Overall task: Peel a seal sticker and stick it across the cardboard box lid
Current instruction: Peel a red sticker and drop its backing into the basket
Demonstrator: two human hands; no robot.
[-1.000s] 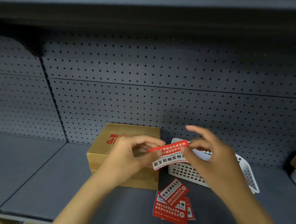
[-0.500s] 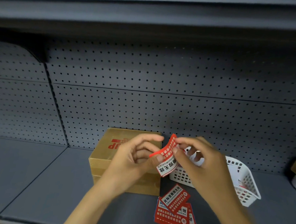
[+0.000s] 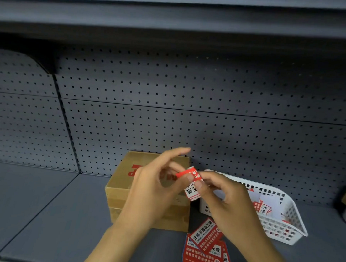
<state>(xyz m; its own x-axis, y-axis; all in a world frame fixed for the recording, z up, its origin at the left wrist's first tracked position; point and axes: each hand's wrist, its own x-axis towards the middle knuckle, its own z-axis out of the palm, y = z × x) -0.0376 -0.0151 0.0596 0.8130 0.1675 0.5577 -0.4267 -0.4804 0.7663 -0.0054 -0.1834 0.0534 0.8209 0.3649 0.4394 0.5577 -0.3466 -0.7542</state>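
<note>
Both hands are up in front of the cardboard box (image 3: 123, 186), working one seal sticker (image 3: 191, 185) between them. The left hand (image 3: 155, 192) has its thumb and a finger closed on the sticker's red upper end, the index finger stretched out loose toward 1 o'clock. The right hand (image 3: 225, 195) pinches the same sticker from the 3 o'clock side, thumb pressed on its face, the rest of its fingers curled under. The sticker is bent sharply between the two grips, red part on top, white part with black characters hanging below; whether it has come off its backing I cannot tell.

The box sits shut on the grey shelf (image 3: 43, 214), back against the pegboard (image 3: 188, 121), red print on its lid. Touching its 3 o'clock side is a white plastic basket (image 3: 291, 227) with red-and-white paper scraps inside. At 6 o'clock from the hands, on the shelf just in front of the box's right corner, lies a loose stack of spare stickers (image 3: 204, 250), fanned and overlapping. No sticker shows on the visible part of the lid.
</note>
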